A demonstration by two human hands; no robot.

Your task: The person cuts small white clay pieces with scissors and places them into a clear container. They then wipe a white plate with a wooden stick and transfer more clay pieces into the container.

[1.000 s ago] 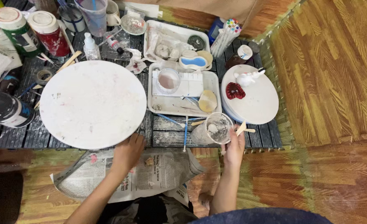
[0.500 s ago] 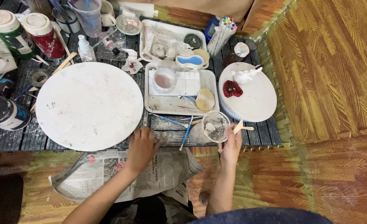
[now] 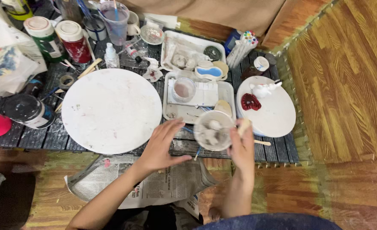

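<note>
right hand (image 3: 242, 147) grips a clear cup (image 3: 214, 130) smeared with white paint, lifted over the table's front edge; left hand (image 3: 163, 145) open, fingers spread, just beside the cup; large white round board (image 3: 111, 110) to its left; newspaper (image 3: 154, 183) below

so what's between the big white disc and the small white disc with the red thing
In the head view, a grey tray sits between the big disc and the small disc, holding a cup.
</note>
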